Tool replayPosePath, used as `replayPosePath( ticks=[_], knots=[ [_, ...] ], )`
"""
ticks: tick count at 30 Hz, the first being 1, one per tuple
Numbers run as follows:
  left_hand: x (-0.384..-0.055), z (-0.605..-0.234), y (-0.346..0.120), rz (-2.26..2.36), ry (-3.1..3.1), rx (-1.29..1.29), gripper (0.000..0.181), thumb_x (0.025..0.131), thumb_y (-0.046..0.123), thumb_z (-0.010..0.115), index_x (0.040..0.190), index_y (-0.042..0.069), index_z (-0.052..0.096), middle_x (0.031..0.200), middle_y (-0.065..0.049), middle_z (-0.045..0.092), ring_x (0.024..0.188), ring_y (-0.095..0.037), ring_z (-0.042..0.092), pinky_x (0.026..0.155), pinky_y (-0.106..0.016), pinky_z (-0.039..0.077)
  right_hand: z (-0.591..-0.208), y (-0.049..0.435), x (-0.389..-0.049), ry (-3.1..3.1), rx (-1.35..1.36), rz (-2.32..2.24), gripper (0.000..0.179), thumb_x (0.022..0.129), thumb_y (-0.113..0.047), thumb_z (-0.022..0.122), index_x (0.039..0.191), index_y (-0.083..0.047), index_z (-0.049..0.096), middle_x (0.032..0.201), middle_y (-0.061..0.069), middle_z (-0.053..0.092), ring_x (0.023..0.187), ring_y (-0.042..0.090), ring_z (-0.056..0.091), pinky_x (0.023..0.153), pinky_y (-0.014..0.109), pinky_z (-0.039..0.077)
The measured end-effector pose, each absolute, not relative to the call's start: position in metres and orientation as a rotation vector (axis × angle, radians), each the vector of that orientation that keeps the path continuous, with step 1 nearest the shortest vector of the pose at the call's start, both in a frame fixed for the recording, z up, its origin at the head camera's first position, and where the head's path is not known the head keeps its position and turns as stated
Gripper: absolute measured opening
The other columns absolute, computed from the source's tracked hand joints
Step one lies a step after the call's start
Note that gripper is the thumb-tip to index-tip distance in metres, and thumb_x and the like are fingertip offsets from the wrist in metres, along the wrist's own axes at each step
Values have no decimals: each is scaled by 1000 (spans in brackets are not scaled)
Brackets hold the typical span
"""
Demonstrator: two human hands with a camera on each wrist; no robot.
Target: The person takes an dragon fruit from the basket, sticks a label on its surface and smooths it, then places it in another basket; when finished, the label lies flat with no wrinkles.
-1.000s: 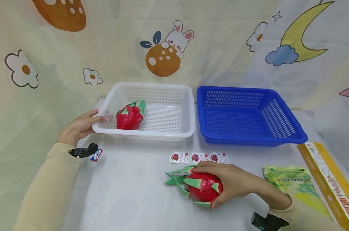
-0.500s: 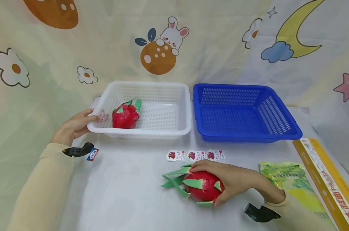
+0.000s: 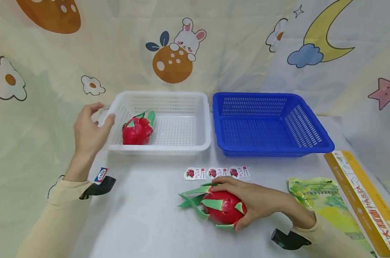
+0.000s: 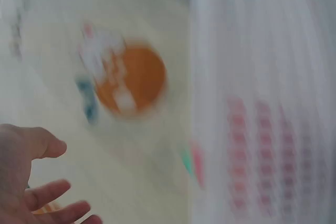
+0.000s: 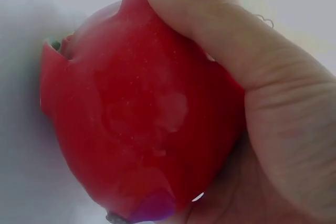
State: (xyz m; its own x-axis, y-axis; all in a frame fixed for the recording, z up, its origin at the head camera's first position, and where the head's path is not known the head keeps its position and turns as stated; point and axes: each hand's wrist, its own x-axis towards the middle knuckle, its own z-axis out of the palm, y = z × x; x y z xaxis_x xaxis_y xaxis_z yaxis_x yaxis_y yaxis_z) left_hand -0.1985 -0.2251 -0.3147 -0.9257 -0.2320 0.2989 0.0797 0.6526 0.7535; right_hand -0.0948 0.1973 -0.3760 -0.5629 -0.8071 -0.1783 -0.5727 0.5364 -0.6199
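Note:
My right hand grips a red dragon fruit with green leaf tips, low over the white table. In the right wrist view the thumb curls round the fruit's red skin. My left hand is raised beside the left end of a white plastic basket, holding nothing. Its fingers are spread in the left wrist view, apart from the blurred basket wall. A second dragon fruit lies in the left part of that basket.
A blue basket stands right of the white one. Three small fruit-printed labels lie between the baskets and the held fruit. A small blue-and-red packet is near my left wrist. At right lie a yellow-green bag and a pasta box.
My left hand has let go of the white basket's left end and lifted upward. The right hand keeps its hold on the dragon fruit. The head view has shifted slightly.

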Motion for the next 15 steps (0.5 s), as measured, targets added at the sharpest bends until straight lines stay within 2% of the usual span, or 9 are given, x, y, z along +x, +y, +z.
replayPosePath(
  ticks=[2, 4, 7, 9, 12, 15],
  knots=[
    [-179, -307, -190, -1112, -2453, -169, 42, 91, 18, 64, 129, 2, 55, 138, -12, 54, 129, -29, 49, 100, -52, 48, -375, 198, -94, 2331, -1076, -696, 98, 71, -48, 82, 150, -34, 26, 154, -6, 27, 133, 21, 42, 98, 39, 52],
    [-158, -307, -154, -1064, -2480, -475, 40, 88, 16, 69, 123, 1, 59, 132, -11, 59, 124, -27, 54, 98, -49, 50, -374, 198, -92, 2339, -1039, -688, 103, 71, -51, 81, 152, -34, 20, 155, -7, 25, 134, 22, 41, 99, 41, 51],
    [-128, -318, -104, -950, -2576, -896, 41, 86, 26, 73, 120, 5, 62, 127, -8, 63, 120, -23, 59, 98, -41, 51, -371, 200, -90, 2357, -1010, -700, 111, 69, -55, 80, 155, -34, 13, 157, -4, 24, 135, 25, 40, 99, 45, 50],
    [-110, -328, -75, -874, -2676, -1100, 47, 86, 37, 71, 123, 10, 62, 129, -5, 62, 121, -20, 58, 98, -38, 52, -367, 205, -89, 2380, -1025, -736, 112, 69, -55, 80, 155, -32, 12, 158, -2, 24, 139, 29, 37, 100, 50, 48],
    [-94, -343, -46, -777, -2786, -1277, 54, 85, 49, 69, 126, 14, 61, 132, -2, 59, 122, -17, 56, 94, -35, 54, -360, 217, -90, 2451, -1046, -804, 100, 72, -50, 79, 154, -29, 24, 157, 1, 30, 140, 32, 36, 99, 54, 48],
    [-87, -354, -32, -697, -2877, -1323, 64, 80, 55, 71, 130, 16, 57, 134, -1, 56, 123, -15, 54, 89, -31, 56, -353, 231, -96, 2570, -1013, -865, 76, 82, -39, 74, 147, -23, 40, 151, 2, 42, 134, 29, 45, 97, 50, 50]
  ],
)
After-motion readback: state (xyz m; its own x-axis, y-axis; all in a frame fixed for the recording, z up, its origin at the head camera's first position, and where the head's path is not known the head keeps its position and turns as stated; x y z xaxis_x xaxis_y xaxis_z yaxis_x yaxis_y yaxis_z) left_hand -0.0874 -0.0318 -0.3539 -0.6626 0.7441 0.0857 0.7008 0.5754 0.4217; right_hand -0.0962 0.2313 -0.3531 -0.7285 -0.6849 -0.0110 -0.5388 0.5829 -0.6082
